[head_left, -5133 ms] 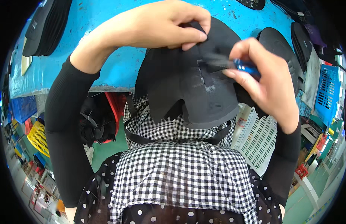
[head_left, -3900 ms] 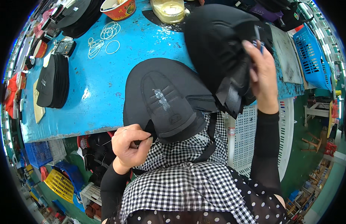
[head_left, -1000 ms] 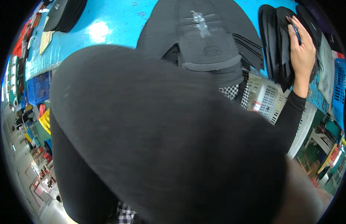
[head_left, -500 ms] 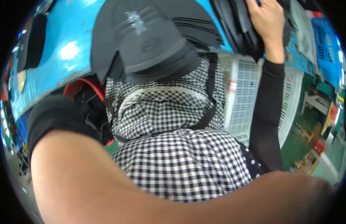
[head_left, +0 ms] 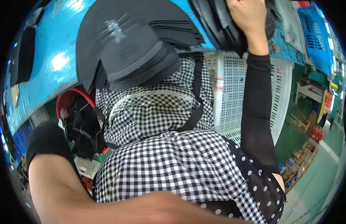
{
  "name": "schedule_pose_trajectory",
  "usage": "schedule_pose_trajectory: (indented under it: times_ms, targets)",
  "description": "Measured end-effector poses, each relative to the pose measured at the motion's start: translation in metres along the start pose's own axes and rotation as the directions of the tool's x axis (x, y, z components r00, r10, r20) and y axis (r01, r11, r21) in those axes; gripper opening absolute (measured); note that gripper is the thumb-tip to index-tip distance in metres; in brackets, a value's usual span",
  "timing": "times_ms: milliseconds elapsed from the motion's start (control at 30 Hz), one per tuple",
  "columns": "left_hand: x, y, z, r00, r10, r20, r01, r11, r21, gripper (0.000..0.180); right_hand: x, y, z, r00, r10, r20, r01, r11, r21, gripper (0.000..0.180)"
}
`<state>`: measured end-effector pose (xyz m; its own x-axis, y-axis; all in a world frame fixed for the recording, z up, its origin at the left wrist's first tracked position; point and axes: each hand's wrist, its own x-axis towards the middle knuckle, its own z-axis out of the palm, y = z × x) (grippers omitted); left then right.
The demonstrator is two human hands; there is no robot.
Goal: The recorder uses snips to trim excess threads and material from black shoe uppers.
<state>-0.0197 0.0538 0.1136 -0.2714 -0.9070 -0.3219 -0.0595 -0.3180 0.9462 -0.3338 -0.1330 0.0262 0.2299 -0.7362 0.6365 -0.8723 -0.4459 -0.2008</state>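
At the top right, my right hand [head_left: 249,16] rests over a bundle of glossy black pieces [head_left: 217,26]. Its fingers look curled, with their tips cut off by the frame's upper edge, so what they hold is hidden. My left forearm bends in from the left in a black sleeve [head_left: 46,140]. Large and blurred, bare skin of my left arm or hand [head_left: 158,209] crosses the lower edge close to the camera; no fingers show. In front of me, dark grey flat cut pieces [head_left: 132,56] lie stacked and fanned, overhanging the table edge, with a crumpled clear plastic bit on top.
The blue table [head_left: 57,41] spans the top. Below it stand a red bin [head_left: 62,100] with black scraps and a white perforated crate [head_left: 232,86]. Another dark stack [head_left: 25,56] lies far left. A blue basket [head_left: 316,41] is at the right.
The whole view has shifted, so table and stacks sit further left. My left arm has moved lower in the picture, uncovering more of the red bin. My right hand stays at the black bundle.
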Motion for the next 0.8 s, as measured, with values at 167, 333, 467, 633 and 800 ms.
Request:
schedule_pose_trajectory:
  times_ms: [167, 333, 467, 633, 800]
  targets:
    - [-0.02, 0.0, -0.015, 0.992, -0.046, -0.121, 0.051, 0.998, 0.037, 0.014, -0.004, 0.001, -0.004, 1.0, 0.007, 0.022, -0.006, 1.0, -0.018, 0.021]
    - [-0.034, 0.01, -0.024, 0.972, -0.083, -0.221, 0.096, 0.994, 0.047, 0.015, 0.002, 0.002, -0.004, 1.0, 0.001, -0.004, -0.001, 0.998, 0.058, 0.02]
    - [-0.024, 0.003, -0.022, 0.976, -0.099, -0.192, 0.107, 0.994, 0.03, 0.015, -0.002, 0.002, -0.007, 0.999, 0.001, 0.04, -0.002, 1.0, 0.018, 0.02]
    - [-0.01, 0.009, -0.028, 0.965, -0.137, -0.224, 0.141, 0.99, 0.002, 0.015, 0.003, 0.003, -0.002, 0.999, -0.012, 0.045, 0.013, 1.0, -0.022, 0.02]
    - [0.022, 0.03, -0.016, 0.962, -0.104, -0.252, 0.112, 0.994, 0.018, 0.016, -0.001, -0.009, -0.002, 0.997, 0.012, 0.073, -0.008, 0.999, -0.052, 0.025]
